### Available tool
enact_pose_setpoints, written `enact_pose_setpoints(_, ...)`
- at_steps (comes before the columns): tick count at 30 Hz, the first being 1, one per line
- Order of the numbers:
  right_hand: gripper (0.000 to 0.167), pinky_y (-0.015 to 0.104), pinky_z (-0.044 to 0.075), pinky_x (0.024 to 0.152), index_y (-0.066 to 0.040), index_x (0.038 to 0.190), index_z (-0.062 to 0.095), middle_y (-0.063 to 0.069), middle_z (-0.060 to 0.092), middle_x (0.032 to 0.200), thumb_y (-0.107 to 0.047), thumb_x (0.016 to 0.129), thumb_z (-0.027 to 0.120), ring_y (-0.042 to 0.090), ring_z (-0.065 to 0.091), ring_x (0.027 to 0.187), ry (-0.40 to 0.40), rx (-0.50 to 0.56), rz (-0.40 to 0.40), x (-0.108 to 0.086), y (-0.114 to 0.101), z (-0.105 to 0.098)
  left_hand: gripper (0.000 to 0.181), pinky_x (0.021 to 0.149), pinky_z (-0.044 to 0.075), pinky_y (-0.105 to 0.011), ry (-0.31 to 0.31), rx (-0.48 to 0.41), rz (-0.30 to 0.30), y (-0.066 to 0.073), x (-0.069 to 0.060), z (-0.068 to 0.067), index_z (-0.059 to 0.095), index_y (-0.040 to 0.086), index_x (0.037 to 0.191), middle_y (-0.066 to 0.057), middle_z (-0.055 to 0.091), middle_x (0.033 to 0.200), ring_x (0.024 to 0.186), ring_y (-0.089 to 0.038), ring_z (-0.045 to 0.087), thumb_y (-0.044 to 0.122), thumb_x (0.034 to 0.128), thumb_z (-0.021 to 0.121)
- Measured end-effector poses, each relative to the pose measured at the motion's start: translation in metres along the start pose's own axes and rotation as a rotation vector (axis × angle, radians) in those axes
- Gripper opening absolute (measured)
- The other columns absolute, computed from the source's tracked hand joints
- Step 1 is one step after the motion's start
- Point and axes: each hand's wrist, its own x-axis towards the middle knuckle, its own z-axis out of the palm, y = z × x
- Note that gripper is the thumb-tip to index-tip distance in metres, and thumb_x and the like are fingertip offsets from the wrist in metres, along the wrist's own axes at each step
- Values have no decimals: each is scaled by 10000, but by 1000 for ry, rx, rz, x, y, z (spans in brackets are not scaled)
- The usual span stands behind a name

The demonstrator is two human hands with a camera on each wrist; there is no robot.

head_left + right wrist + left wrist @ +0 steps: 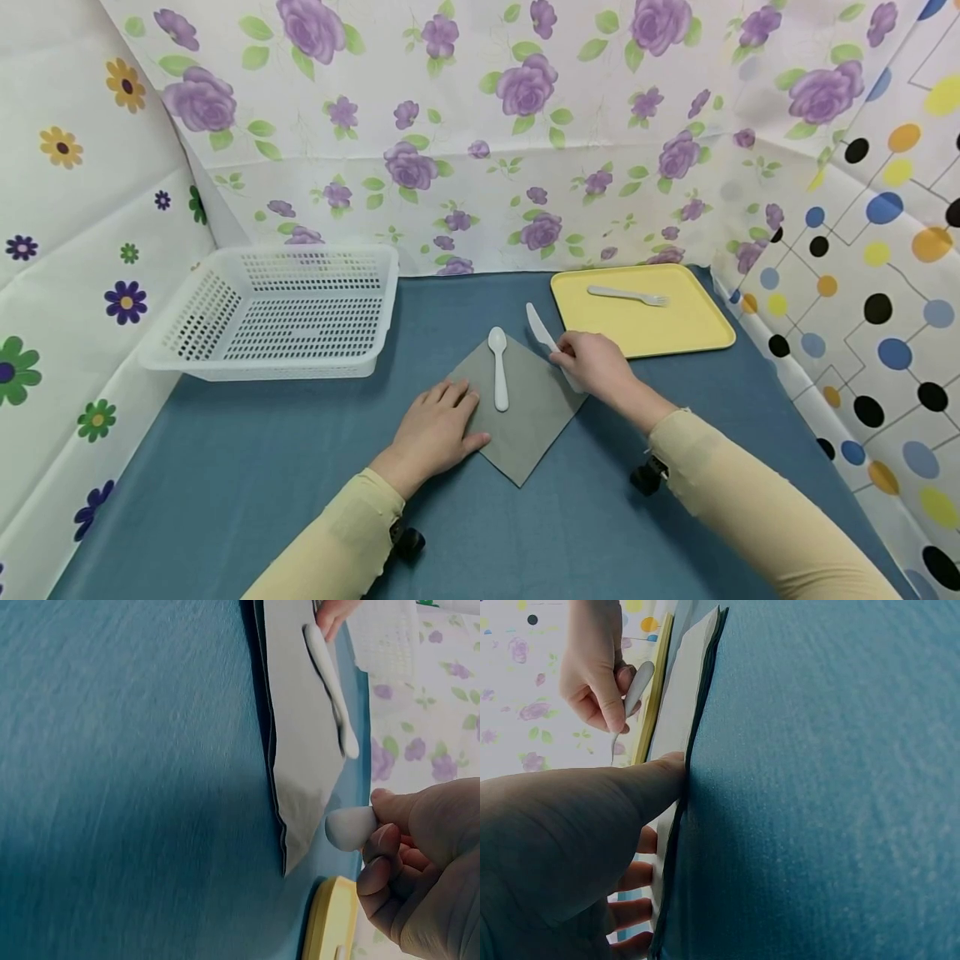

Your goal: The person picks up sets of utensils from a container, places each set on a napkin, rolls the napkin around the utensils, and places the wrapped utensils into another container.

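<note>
A grey folded napkin [525,433] lies diamond-wise on the blue cloth, with a white spoon [500,371] on it, bowl toward the back. The left hand [435,429] rests with spread fingers on the napkin's left edge; its thumb [656,784] presses the near edge in the left wrist view. Above the napkin's right side, the right hand [600,367] pinches a white knife [542,329] between thumb and fingers, blade pointing back and left. In the right wrist view the knife's handle end [351,828] sticks out of the fingers, apart from the napkin [296,750].
A yellow tray [645,333] with a white fork [626,295] on it stands at the back right. At the back left is a white perforated basket [292,367]. Flowered and dotted cloths hang behind and at the sides of the blue-covered table [262,467].
</note>
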Motion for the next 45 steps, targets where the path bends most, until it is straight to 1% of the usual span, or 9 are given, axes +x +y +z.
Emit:
enact_pose_setpoints(4, 200, 361, 518, 602, 0, 1155, 774, 32, 694, 805, -184, 1078, 760, 177, 603, 651, -2, -2, 4, 1, -4, 5, 643, 1200, 449, -612, -3, -6, -2, 0, 0, 0, 638, 79, 1519, -198, 552, 1598, 1488, -444, 503, 507, 1053, 754)
enact_pose_setpoints(9, 328, 364, 534, 601, 23, 1330, 742, 39, 722, 840, -192, 1082, 755, 161, 615, 651, 0, -8, 4, 1, -9, 11, 633, 1187, 464, -602, 1, -1, -2, 1, -1, -1, 644, 79, 1511, -196, 559, 1590, 1474, -430, 517, 494, 1049, 765)
enact_pose_setpoints(13, 397, 369, 546, 613, 22, 1416, 701, 46, 748, 876, -189, 1084, 752, 146, 628, 658, -10, -13, -10, 0, -14, 16, 623, 1179, 476, -590, 0, 4, -1, 1, -1, -3, 648, 78, 1508, -197, 564, 1585, 1468, -425, 525, 478, 1047, 774)
enact_pose_setpoints(16, 421, 371, 560, 624, 17, 1451, 676, 61, 765, 909, -176, 1084, 750, 146, 651, 677, -15, -12, -25, -2, -19, 19, 631, 1184, 470, -595, -5, 0, -1, 1, -1, -3, 643, 76, 1515, -197, 559, 1592, 1472, -425, 522, 485, 1051, 766)
enact_pose_setpoints(24, 467, 366, 573, 618, 12, 1504, 630, 73, 769, 937, -161, 1086, 746, 151, 677, 692, -18, -42, -54, -2, -30, 26, 639, 1179, 475, -596, 12, 7, 9, 0, -1, -2, 651, 65, 1505, -197, 568, 1582, 1461, -420, 533, 488, 1043, 775)
enact_pose_setpoints(28, 472, 369, 588, 620, 10, 1507, 625, 92, 774, 960, -157, 1084, 749, 167, 700, 708, -19, -61, -59, -1, -34, 31, 646, 1187, 465, -601, 3, 5, 6, -1, -1, -1, 643, 70, 1516, -193, 562, 1590, 1469, -421, 525, 499, 1049, 764)
enact_pose_setpoints(34, 476, 373, 598, 621, -1, 1511, 625, 91, 773, 955, -163, 1082, 755, 179, 715, 717, -31, -63, -36, 0, -39, 38, 657, 1193, 456, -608, -6, -3, -4, 0, -1, -1, 632, 79, 1532, -190, 555, 1600, 1480, -427, 513, 512, 1053, 752)
enact_pose_setpoints(38, 475, 379, 591, 620, 5, 1509, 627, 89, 765, 933, -157, 1081, 753, 175, 701, 701, -30, -60, -21, 1, -41, 42, 659, 1188, 461, -610, 7, -11, 0, -1, -1, 1, 637, 70, 1526, -194, 562, 1591, 1472, -428, 522, 500, 1044, 771)
enact_pose_setpoints(45, 467, 370, 573, 595, 12, 1512, 628, 78, 743, 902, -144, 1085, 737, 153, 664, 655, -27, -39, -11, 2, -46, 46, 689, 1193, 460, -608, 26, 10, 14, -8, 1, 14, 622, 84, 1549, -187, 551, 1607, 1485, -422, 513, 532, 1043, 756)
